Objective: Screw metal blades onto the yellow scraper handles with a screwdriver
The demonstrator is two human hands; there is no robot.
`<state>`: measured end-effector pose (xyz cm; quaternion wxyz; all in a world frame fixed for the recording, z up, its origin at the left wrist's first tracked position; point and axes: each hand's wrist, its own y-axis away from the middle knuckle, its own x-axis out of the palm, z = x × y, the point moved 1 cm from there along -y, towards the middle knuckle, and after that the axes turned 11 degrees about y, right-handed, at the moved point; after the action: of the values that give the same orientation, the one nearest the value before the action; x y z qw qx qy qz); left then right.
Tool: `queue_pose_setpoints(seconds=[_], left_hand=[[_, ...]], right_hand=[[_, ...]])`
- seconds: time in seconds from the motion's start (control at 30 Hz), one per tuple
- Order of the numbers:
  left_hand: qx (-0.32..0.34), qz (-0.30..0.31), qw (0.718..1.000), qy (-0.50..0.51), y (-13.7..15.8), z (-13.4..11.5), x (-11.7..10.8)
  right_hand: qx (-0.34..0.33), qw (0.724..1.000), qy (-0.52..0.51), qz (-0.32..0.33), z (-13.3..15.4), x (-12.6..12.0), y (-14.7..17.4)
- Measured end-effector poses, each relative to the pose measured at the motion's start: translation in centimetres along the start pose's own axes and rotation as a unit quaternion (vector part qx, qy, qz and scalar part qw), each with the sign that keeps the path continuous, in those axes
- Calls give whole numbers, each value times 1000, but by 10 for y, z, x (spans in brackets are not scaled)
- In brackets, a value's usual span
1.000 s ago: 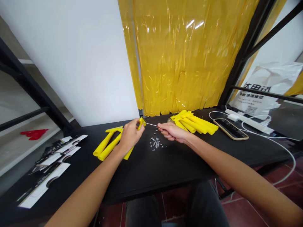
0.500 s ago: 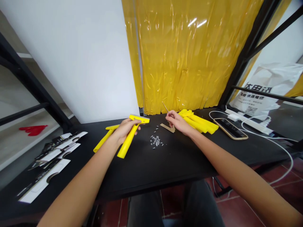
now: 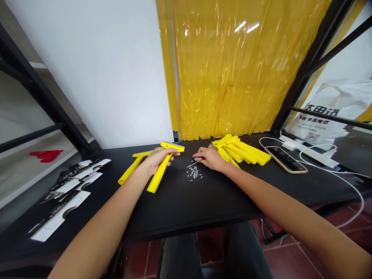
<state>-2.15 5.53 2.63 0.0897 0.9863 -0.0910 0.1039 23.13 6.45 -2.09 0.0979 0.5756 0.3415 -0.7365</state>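
Observation:
My left hand [image 3: 158, 158] is closed around a yellow T-shaped scraper [image 3: 158, 176], its wide head up and its round handle slanting toward me. Another yellow T-shaped scraper [image 3: 130, 170] lies just left of that hand. My right hand [image 3: 211, 158] is low over the black table, pinching a thin metal rod [image 3: 195, 163] whose tip points left, at the edge of a loose pile of small screws [image 3: 195, 173]. Whether the tip touches a screw is too small to tell. Right beside this hand lies a heap of several yellow scrapers [image 3: 242, 150].
On the black table [image 3: 174, 211], white and black cardboard pieces [image 3: 62, 217] lie at left. A phone [image 3: 286, 159], white cables and a power strip [image 3: 309, 152] are at right. Behind stand a white panel [image 3: 101, 77] and a yellow plastic curtain [image 3: 226, 77].
My right hand has come down and left to the screws, tipping the rod from upright to nearly flat. The brown flat piece beneath it is now hidden. My left hand keeps its hold.

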Motion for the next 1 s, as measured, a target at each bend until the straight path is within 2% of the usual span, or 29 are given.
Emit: queue_pose_setpoints(seconds=[0.13,0.33,0.6,0.7,0.8,0.9,1.0], left_hand=[[-2,2,1000,-10,0,2,1],[-4,4,1000,-19,0,3,2],[-11,18,999,-29,1,5,7],[-12,25,999,-33,3,4,9],[-15,24,999,-38,8,2,14],[-6,24,998,-54,15,1,25],[32,36,996,-78,23,1,35]], right_hand=[[9,1000,-8,1,3,-2,-1],[-19,999,-45,-9,5,-2,2],[-26,995,-88,-28,5,10,-3],[-20,988,-133,-72,9,5,-2],[-17,975,-165,-147,17,-9,1],[-12,966,-160,-203,26,-22,4],[-26,966,-134,-218,31,-25,6]])
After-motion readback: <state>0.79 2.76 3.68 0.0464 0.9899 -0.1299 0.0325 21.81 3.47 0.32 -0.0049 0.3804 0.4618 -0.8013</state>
